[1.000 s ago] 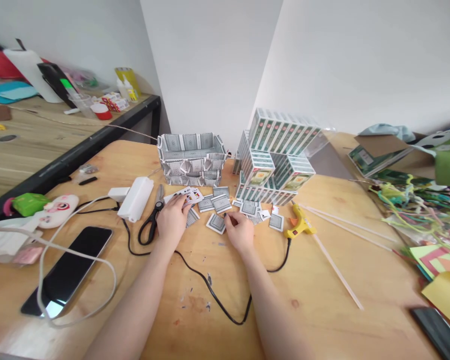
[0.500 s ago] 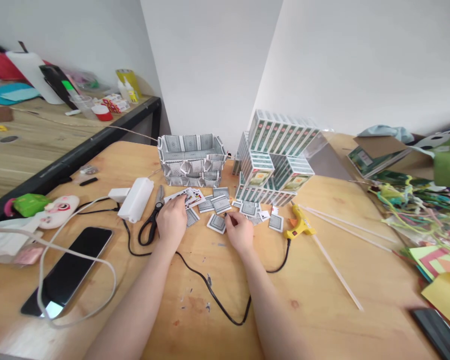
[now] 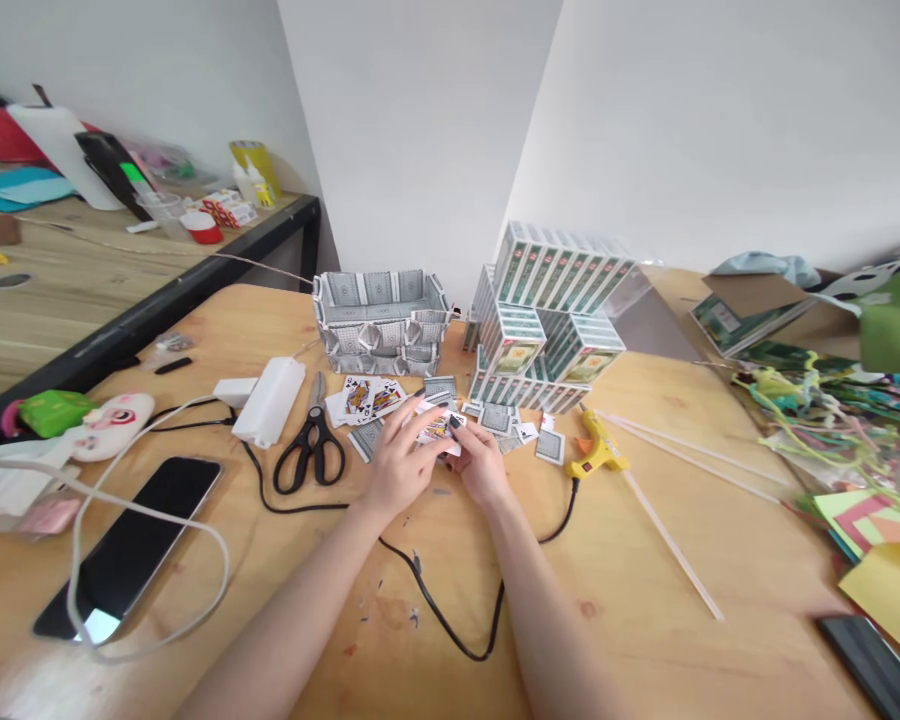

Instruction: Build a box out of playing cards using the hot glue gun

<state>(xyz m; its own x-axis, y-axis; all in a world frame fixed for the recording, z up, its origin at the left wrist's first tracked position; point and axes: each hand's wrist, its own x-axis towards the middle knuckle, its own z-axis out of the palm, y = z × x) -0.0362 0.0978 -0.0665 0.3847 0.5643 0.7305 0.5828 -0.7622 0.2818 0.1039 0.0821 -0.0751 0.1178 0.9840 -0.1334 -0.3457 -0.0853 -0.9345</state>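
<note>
Both hands meet over the surface. Left hand and right hand each hold a narrow grip on one face-up card. Pinch edges only; loose cards lie just left.

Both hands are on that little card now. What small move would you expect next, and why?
Probably a fold or crease: both the left hand and the right hand pinch one face-up card piece just above the table, and folded card squares lie right beside it.
</note>
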